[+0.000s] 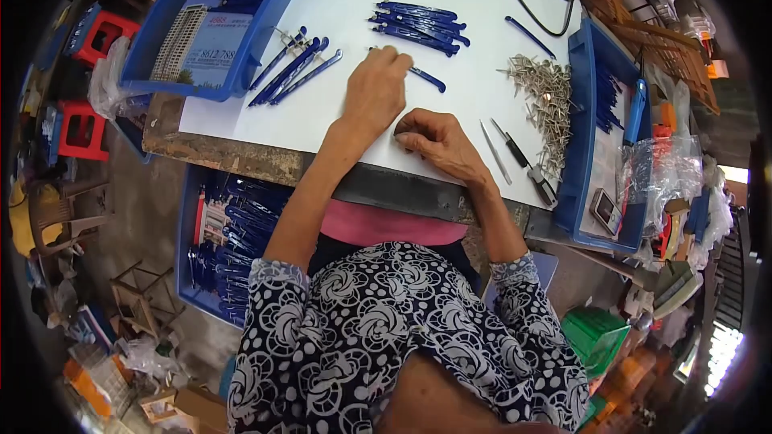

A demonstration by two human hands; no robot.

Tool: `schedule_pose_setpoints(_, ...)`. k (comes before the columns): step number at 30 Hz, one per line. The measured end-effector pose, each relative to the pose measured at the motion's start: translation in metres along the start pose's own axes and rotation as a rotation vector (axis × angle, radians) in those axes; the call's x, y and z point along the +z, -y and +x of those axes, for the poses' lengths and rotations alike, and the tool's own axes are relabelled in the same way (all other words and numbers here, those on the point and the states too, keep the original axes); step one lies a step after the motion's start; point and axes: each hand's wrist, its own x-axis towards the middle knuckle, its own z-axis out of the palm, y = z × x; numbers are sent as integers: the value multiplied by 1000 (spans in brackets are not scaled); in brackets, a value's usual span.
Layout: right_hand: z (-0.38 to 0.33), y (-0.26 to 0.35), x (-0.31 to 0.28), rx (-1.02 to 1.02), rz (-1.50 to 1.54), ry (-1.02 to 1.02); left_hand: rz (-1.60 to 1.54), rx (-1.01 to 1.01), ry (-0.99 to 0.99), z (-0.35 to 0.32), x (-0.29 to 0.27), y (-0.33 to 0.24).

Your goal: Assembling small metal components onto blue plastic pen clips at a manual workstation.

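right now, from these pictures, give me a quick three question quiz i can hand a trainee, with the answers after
1. True or false: the left hand covers part of a blue strip.
2. Where does the heap of metal pins lie?
A: in a blue tray
B: on the white sheet
C: on the floor
3. Which hand is nearer that heap?

Key:
1. True; the end of the strip sticks out to the right of the hand.
2. B.
3. The right hand.
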Motion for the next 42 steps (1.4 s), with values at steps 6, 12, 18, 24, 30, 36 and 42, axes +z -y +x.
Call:
schedule_pose_setpoints(6, -21, 11, -2, 122, -61, 62, 134, 218, 14, 11, 24, 4)
schedule_pose_setpoints(12, -47, 4, -1, 99, -100, -19, 65, 242, -20, 13, 35, 13)
schedule_pose_setpoints(18, -63, 3, 2, 64, -117, -75, 52, 210, 26, 13, 36, 14)
schedule_pose_setpoints(24, -70, 4, 2, 86, -145, -128, 93, 259, 14, 11, 34, 16)
schedule_pose_setpoints(30, -77, 8, 0, 109, -136, -251, 179, 269, 30, 8, 35, 9)
schedule_pose_setpoints(36, -84, 4, -15, -16, -190, -531, 70, 212, -26, 9, 26, 0)
schedule_pose_setpoints(42, -84, -13, -35, -93, -1000, -796, -474, -190, -79, 9, -1, -39)
